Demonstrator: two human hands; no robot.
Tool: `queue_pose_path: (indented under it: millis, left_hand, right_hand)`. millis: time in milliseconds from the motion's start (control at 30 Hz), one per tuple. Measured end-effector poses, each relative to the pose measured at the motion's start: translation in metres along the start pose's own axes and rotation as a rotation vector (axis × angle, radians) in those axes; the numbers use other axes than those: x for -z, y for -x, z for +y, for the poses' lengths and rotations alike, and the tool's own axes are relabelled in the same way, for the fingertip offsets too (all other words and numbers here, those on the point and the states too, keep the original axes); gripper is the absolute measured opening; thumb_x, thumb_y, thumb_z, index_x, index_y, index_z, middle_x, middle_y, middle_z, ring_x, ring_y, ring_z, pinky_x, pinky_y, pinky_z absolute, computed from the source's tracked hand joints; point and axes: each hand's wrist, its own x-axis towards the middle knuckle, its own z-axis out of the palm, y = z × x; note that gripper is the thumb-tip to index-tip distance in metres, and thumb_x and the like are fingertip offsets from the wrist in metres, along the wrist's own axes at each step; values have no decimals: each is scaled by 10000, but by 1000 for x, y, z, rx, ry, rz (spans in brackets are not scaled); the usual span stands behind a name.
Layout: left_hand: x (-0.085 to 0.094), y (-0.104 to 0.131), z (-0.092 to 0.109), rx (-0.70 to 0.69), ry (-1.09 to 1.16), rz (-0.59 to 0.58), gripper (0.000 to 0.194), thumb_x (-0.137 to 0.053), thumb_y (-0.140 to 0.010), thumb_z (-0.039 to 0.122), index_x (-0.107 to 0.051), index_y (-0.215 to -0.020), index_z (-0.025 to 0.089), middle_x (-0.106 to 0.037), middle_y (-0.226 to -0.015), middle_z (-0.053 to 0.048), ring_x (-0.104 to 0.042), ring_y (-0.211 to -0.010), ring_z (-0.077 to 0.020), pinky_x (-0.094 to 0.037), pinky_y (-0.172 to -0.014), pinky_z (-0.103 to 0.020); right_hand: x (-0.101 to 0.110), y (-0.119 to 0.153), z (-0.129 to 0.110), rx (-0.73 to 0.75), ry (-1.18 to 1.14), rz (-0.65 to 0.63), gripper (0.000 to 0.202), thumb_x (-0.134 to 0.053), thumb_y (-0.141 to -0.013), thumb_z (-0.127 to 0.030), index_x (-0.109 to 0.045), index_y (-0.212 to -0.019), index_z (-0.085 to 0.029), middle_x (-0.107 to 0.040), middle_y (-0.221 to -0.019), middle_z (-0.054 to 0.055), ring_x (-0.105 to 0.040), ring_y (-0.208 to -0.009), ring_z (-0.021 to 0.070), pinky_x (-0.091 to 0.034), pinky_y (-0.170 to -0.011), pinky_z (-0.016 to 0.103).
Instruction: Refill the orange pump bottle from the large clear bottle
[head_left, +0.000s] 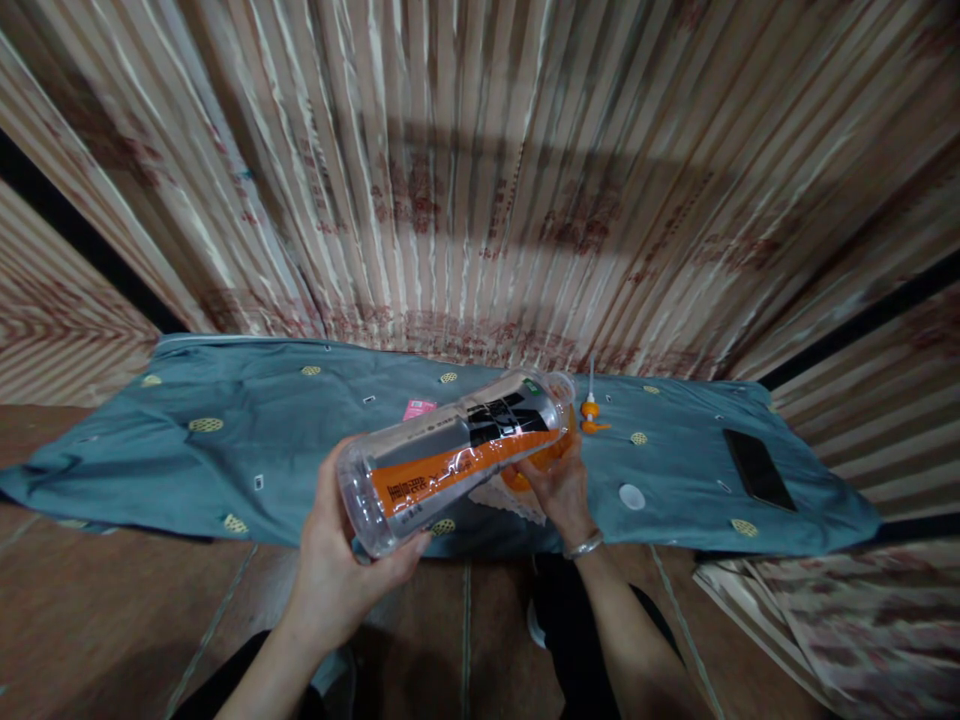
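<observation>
A large clear bottle (457, 455) with an orange and black label is tilted over the cloth, its neck toward the right. My left hand (345, 560) is wrapped round its base end. An orange container (551, 452) stands under the bottle's neck end, partly hidden by it. My right hand (559, 485) grips this orange container, with a bracelet at the wrist. Just right of them an orange pump head (591, 410) with a pale tube lies on the cloth. Whether liquid passes between the two vessels cannot be made out.
A teal cloth (262, 430) covers the low table. On it are a black phone (757, 470) at the right, a round white cap (631, 496), a pink packet (418, 409) and a lacy white piece (510, 498). Patterned curtains (480, 200) hang behind.
</observation>
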Motion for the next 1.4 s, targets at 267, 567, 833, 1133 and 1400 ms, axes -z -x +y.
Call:
queue_pose_path:
  millis: [267, 567, 833, 1133, 1400]
  left_hand:
    - [0, -1, 3, 9, -1, 17, 861, -895, -707, 373, -481, -1445, 214, -700, -1357, -140, -736, -1251, -360, -624, -1068, -496]
    - [1, 0, 1, 6, 0, 22, 860, -905, -698, 358, -485, -1439, 234, -706, -1341, -134, -746, -1225, -374, -642, -1046, -487]
    - [2, 0, 1, -14, -10, 17, 843, -900, -715, 364, -480, -1434, 238, -718, -1318, -129, -764, -1190, -376, -670, -996, -484]
    - [-1, -2, 6, -6, -17, 57, 840, -889, -698, 448, -488, -1397, 214, -731, -1278, -141, -776, -1156, -371, -670, -969, -483]
    - [-8, -1, 9, -27, -22, 115, 819, -855, -713, 498, -503, -1387, 192, -733, -1276, -163, -775, -1154, -368, -659, -979, -499]
  right_hand:
    - [-1, 0, 0, -15, 4, 4, 739, -816, -669, -620, -559, -1232, -218, -779, -1120, 90, -788, -1006, 327, -638, -882, 464]
    - [1, 1, 1, 8, 10, -9, 719, -833, -687, -591, -552, -1238, -225, -777, -1131, 82, -792, -1003, 319, -644, -880, 465]
    - [-1, 1, 1, 20, 19, 5, 645, -808, -725, -579, -557, -1234, -272, -768, -1074, 33, -793, -950, 301, -648, -872, 495]
    - [0, 0, 1, -20, 8, -7, 716, -836, -690, -590, -559, -1262, -262, -784, -1130, 64, -796, -1000, 325, -648, -887, 508]
    - [-1, 1, 4, -3, 3, 9, 699, -838, -682, -601, -547, -1224, -268, -786, -1110, 66, -793, -994, 332, -641, -873, 492]
